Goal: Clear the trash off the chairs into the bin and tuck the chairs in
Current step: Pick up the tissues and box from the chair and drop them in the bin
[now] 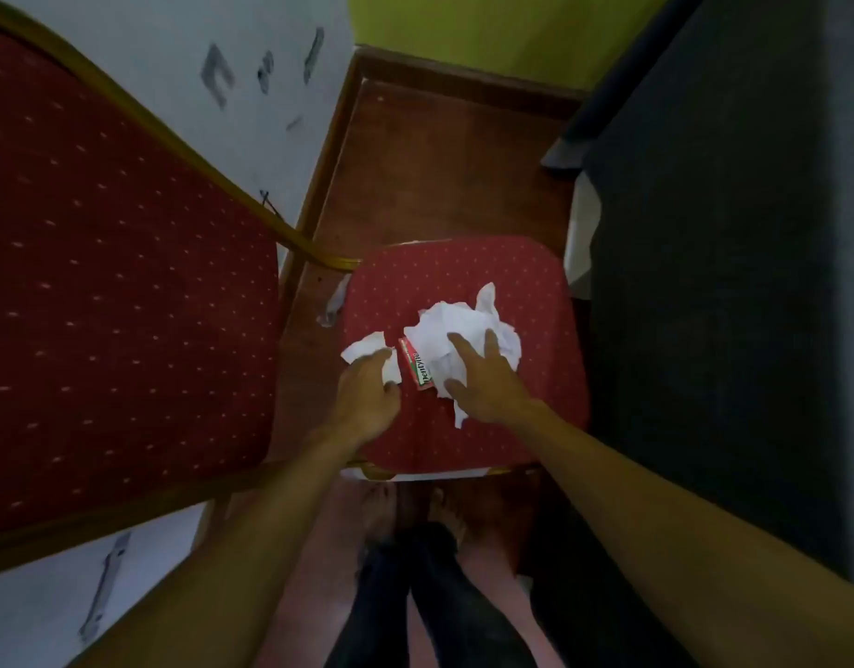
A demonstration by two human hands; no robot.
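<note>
A red dotted chair seat (526, 277) lies below me with trash on it. A large crumpled white paper (468, 325) sits in the middle, a red gum packet (414, 364) lies partly under its left edge, and a small white paper scrap (367, 351) rests at the seat's left. My left hand (367, 397) curls its fingers around the small scrap. My right hand (487, 383) lies spread over the large crumpled paper, fingers apart, touching it. No bin is in view.
The chair's red padded backrest (102, 282) with its gold frame fills the left. A dark cloth-covered table (729, 282) stands close on the right. Wooden floor (439, 176) and a white wall (174, 65) lie beyond; a small scrap (336, 301) lies on the floor.
</note>
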